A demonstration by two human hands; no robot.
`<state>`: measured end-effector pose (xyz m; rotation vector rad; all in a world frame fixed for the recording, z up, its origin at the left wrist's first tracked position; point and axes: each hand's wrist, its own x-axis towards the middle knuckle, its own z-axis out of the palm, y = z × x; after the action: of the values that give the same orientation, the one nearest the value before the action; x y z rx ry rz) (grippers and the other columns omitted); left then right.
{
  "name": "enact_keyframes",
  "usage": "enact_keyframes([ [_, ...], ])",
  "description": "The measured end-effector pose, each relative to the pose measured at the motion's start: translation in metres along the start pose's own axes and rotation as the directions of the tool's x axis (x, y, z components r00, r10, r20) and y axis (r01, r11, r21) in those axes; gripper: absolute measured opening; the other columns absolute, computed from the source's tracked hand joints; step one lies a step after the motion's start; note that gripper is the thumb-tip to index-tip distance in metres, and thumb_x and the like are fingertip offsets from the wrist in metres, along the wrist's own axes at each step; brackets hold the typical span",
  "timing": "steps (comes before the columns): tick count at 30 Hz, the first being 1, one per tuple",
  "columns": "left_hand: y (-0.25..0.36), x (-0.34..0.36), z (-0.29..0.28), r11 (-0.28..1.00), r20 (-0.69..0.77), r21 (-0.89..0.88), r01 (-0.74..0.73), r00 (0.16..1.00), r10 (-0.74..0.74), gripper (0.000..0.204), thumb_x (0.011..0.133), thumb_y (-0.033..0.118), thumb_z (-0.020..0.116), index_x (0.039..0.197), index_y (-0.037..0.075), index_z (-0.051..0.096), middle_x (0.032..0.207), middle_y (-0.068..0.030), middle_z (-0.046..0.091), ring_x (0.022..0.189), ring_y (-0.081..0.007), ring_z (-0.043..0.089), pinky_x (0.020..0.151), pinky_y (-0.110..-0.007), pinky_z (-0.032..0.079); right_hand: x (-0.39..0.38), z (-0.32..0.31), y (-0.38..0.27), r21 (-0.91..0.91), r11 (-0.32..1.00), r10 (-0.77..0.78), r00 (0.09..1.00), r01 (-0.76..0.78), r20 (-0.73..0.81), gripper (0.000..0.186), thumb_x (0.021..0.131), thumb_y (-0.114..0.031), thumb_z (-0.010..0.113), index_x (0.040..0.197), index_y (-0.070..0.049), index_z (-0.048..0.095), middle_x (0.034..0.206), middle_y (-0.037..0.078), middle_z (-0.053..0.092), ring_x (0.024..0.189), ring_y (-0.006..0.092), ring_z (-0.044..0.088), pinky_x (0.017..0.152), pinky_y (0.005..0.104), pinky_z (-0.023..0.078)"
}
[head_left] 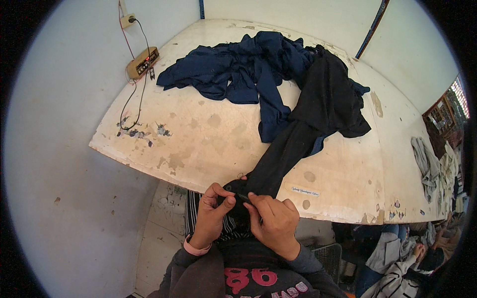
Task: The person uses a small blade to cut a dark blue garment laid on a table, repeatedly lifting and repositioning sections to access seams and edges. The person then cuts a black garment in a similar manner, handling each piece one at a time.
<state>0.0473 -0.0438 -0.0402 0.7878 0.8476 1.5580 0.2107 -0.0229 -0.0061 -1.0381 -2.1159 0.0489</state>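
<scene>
A black garment [328, 94] lies on the table, and its long sleeve [276, 164] runs down over the near edge to my hands. At the sleeve's end is a dark cuff [237, 186] with a small round spot like a button. My left hand [213, 211] is closed in a pinch at the left side of this cuff. Close beside it, my right hand [272, 218] pinches the cuff's right side. Between my fingertips there may be something small and thin, too fine to make out. Behind the black garment lies a crumpled navy blue garment [238, 64].
A tan box with a red light [143, 63] and loose cables is at the table's left edge, by the wall. A printed paper strip [305, 191] lies on the worn tabletop [213, 144]. At the right are pale clothes [426, 161] and another person's hand [419, 251].
</scene>
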Motion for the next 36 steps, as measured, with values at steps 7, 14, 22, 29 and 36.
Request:
enact_keyframes([
  [7, -0.007, 0.003, -0.003, 1.000, -0.013, 0.016, 0.017, 1.000, -0.017, 0.020, 0.095, 0.016, 0.075, 0.095, 0.010, 0.056, 0.095, 0.0019, 0.064, 0.091, -0.0059, 0.055, 0.084, -0.023, 0.042, 0.003, -0.007, 0.004, 0.210, 0.974, 0.081, 0.996, -0.088, 0.045, 0.027, 0.083, -0.012, 0.078, 0.108, -0.006, 0.070, 0.078, 0.005, 0.066, 0.062, 0.0197, 0.062, 0.056, 0.0326, 0.041],
  [14, 0.009, -0.004, 0.002, 0.981, -0.025, 0.088, 0.173, 0.985, -0.171, 0.032, 0.092, 0.001, 0.074, 0.115, 0.005, 0.052, 0.107, -0.0069, 0.070, 0.109, -0.0113, 0.061, 0.093, -0.026, 0.047, 0.031, 0.003, 0.040, 0.654, 0.655, 0.193, 0.921, -0.378, 0.339, 0.019, 0.085, -0.002, 0.075, 0.103, 0.002, 0.073, 0.092, 0.008, 0.073, 0.083, 0.0136, 0.068, 0.074, 0.0257, 0.051],
  [22, 0.016, 0.002, 0.000, 0.920, 0.170, 0.372, -0.120, 0.984, 0.060, 0.036, 0.090, -0.003, 0.073, 0.120, 0.001, 0.054, 0.121, -0.0136, 0.066, 0.115, -0.0181, 0.063, 0.097, -0.030, 0.050, 0.071, -0.015, 0.055, 0.385, 0.922, -0.177, 0.917, 0.028, 0.358, 0.031, 0.070, -0.008, 0.074, 0.100, -0.008, 0.070, 0.082, 0.007, 0.065, 0.069, 0.0263, 0.064, 0.062, 0.0348, 0.046],
  [29, 0.029, 0.011, -0.001, 0.824, 0.197, 0.544, -0.159, 0.979, 0.059, 0.030, 0.088, -0.002, 0.073, 0.118, 0.001, 0.072, 0.123, -0.0141, 0.066, 0.116, -0.0210, 0.063, 0.101, -0.032, 0.048, 0.069, -0.007, 0.038, 0.123, 0.981, -0.169, 0.973, 0.151, 0.158, 0.034, 0.069, -0.011, 0.076, 0.102, -0.011, 0.067, 0.079, 0.004, 0.062, 0.064, 0.0224, 0.058, 0.061, 0.0330, 0.039],
  [36, 0.028, 0.014, -0.007, 0.787, 0.119, 0.584, -0.198, 0.980, 0.158, 0.049, 0.085, -0.004, 0.073, 0.133, 0.003, 0.065, 0.130, -0.0118, 0.063, 0.119, -0.0194, 0.061, 0.100, -0.029, 0.048, 0.047, -0.011, 0.021, 0.288, 0.914, 0.185, 0.926, -0.286, 0.330, 0.029, 0.087, -0.033, 0.077, 0.096, -0.009, 0.065, 0.081, 0.011, 0.070, 0.066, 0.0281, 0.070, 0.057, 0.0377, 0.051],
])
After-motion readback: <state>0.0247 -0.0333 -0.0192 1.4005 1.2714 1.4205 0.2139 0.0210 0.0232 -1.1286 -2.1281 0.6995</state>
